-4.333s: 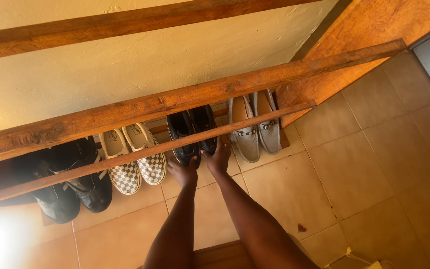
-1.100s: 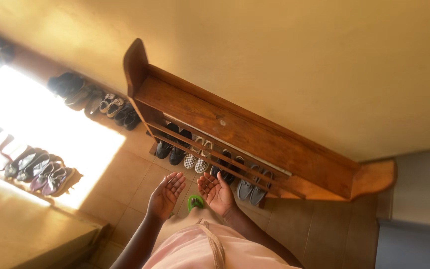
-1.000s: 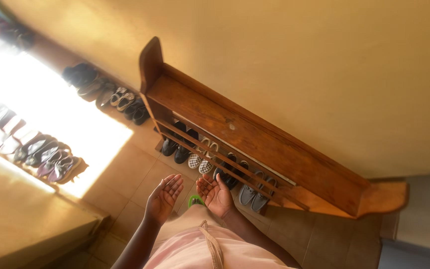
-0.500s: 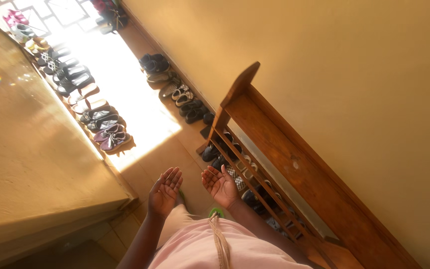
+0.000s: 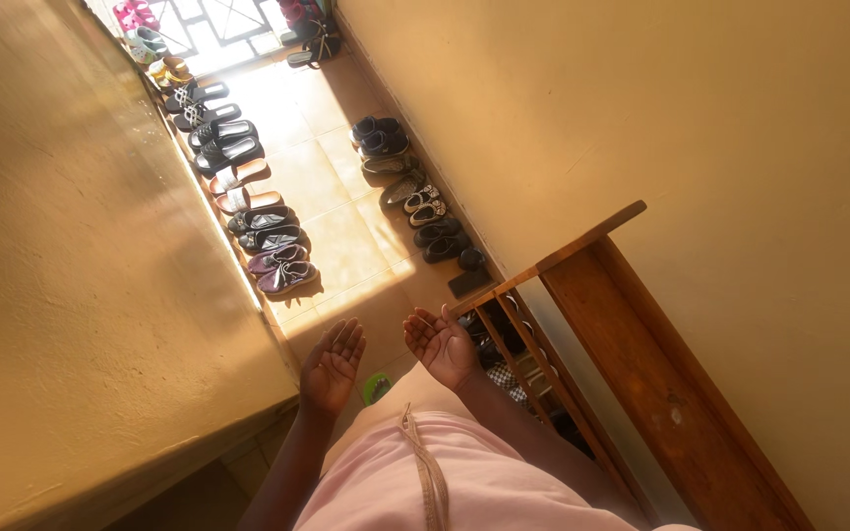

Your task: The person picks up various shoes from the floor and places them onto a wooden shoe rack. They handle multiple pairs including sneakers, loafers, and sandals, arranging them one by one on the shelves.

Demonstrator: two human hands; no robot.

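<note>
Head view now swung along a sunlit tiled corridor (image 5: 332,211), no longer bent close over the wooden shoe rack (image 5: 641,364) at right. Suggests work at the rack finished. Rows of shoes (image 5: 248,211) along both walls. Left hand (image 5: 332,364) and right hand (image 5: 442,346) raised palm-up, fingers loosely spread, holding nothing, touching nothing.

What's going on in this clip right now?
A person stands in a narrow tiled hallway and looks down at their own hands. The left hand and right hand are held out in front, palms up, fingers spread, both empty and touching nothing. Just to the right stands a wooden shoe rack against the wall, with shoes on its lower shelf, a checkered pair among them. More shoes and sandals line both walls down the sunlit floor.
</note>
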